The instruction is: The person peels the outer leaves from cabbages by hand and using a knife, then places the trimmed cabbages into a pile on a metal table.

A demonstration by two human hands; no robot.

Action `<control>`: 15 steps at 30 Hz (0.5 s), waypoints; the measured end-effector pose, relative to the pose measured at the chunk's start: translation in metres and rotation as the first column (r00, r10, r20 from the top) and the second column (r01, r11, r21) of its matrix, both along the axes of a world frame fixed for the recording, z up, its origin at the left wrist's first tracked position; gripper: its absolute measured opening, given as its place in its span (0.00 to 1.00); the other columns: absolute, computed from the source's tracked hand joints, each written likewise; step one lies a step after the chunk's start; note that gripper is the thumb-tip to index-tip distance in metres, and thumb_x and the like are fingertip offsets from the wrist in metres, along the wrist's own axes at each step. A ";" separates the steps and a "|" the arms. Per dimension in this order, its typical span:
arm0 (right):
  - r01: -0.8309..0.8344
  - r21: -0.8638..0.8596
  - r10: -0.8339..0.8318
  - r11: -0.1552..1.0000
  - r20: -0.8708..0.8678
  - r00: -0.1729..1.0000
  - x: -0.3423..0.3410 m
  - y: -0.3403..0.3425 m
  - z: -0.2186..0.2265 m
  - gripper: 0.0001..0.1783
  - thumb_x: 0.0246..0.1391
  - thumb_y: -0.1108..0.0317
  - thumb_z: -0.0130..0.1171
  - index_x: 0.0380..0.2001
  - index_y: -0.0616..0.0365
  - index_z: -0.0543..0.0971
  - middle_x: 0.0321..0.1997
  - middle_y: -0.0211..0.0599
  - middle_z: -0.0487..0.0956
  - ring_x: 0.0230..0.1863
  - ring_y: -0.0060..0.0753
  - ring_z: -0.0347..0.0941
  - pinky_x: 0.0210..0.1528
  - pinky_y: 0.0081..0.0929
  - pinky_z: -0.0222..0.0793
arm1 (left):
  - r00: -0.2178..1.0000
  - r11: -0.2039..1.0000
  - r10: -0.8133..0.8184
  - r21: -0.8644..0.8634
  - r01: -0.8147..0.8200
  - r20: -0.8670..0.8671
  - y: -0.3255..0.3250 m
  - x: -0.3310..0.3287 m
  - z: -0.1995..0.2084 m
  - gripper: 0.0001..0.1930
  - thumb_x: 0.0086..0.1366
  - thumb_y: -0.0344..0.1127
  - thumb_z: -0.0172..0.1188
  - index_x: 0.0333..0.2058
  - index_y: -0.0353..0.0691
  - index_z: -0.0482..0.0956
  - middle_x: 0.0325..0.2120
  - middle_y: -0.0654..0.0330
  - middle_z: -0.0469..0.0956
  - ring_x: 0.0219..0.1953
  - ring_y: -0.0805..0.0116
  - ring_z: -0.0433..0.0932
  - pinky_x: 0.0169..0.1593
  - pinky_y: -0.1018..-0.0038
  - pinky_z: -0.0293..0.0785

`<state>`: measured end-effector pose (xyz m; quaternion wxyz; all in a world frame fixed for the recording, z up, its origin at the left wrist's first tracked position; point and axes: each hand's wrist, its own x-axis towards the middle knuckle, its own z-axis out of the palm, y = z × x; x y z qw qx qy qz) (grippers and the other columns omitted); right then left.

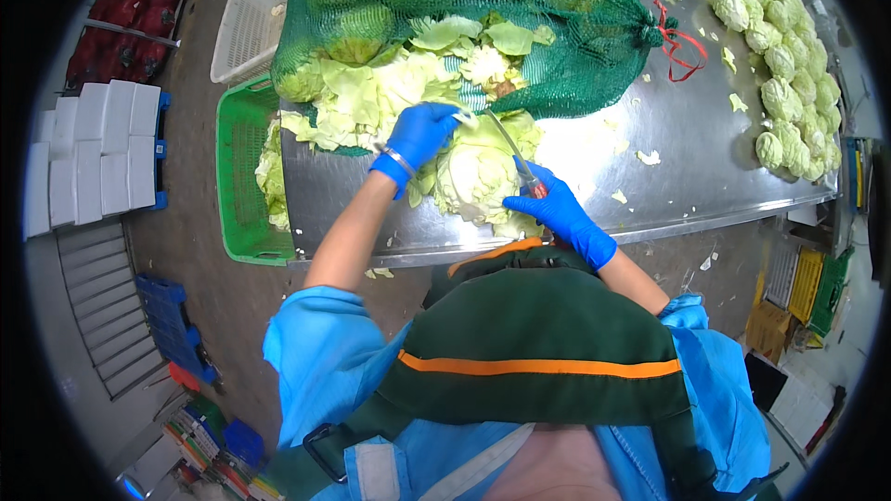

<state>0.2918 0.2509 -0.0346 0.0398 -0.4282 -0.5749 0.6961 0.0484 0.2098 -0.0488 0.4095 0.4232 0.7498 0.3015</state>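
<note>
A pale green cabbage [473, 184] sits near the front edge of the steel table, loose outer leaves around it. My right hand [561, 211], in a blue glove, is closed on the reddish handle of a knife [509, 141]. The narrow blade points up and left past the cabbage's far side, and the thumb lies against the cabbage. On the far left side of the cabbage, my blue-gloved left hand [422, 141] has its fingers closed, a small whitish cabbage piece [467, 119] at their tips. Behind it lies a heap of trimmed cabbage leaves [357, 97].
A green mesh sack [580, 74] of cabbages, tied with red string [682, 46], fills the far side. Trimmed cabbages [784, 97] line the table's right. A green crate [246, 195] with leaves stands at its left end, a white crate [251, 14] behind.
</note>
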 end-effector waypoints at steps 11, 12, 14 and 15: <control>0.198 -0.040 -0.197 0.979 0.041 0.980 -0.011 0.051 -0.035 0.18 0.51 0.55 0.54 0.30 0.61 0.75 0.23 0.31 0.73 0.21 0.20 0.67 0.23 0.19 0.67 | 0.895 0.929 0.283 0.331 -0.165 -0.346 -0.071 0.102 -0.007 0.43 0.38 0.47 0.72 0.52 0.38 0.62 0.50 0.43 0.61 0.55 0.50 0.57 0.56 0.60 0.58; 0.128 -0.034 -0.127 0.991 0.018 0.992 -0.011 0.048 -0.028 0.16 0.51 0.56 0.55 0.33 0.60 0.75 0.23 0.31 0.73 0.21 0.20 0.68 0.23 0.19 0.66 | 0.896 0.929 0.298 0.317 -0.193 -0.328 -0.073 0.102 -0.010 0.44 0.38 0.47 0.73 0.53 0.37 0.61 0.50 0.42 0.60 0.55 0.51 0.57 0.56 0.60 0.58; 0.031 0.230 -0.012 0.973 -0.086 0.996 -0.013 0.022 -0.012 0.14 0.49 0.59 0.57 0.33 0.57 0.76 0.24 0.29 0.75 0.22 0.22 0.70 0.24 0.20 0.68 | 0.904 0.877 0.420 0.291 -0.383 -0.076 -0.073 0.099 -0.013 0.47 0.37 0.47 0.73 0.54 0.33 0.59 0.50 0.42 0.60 0.55 0.51 0.58 0.56 0.61 0.59; -0.117 0.649 0.171 0.752 -0.021 0.985 -0.010 0.014 -0.015 0.12 0.48 0.60 0.59 0.34 0.55 0.76 0.27 0.26 0.75 0.23 0.22 0.70 0.27 0.22 0.69 | 0.880 0.848 0.473 0.244 -0.470 0.049 -0.079 0.099 -0.016 0.48 0.37 0.47 0.74 0.54 0.31 0.58 0.50 0.41 0.60 0.55 0.52 0.59 0.56 0.61 0.59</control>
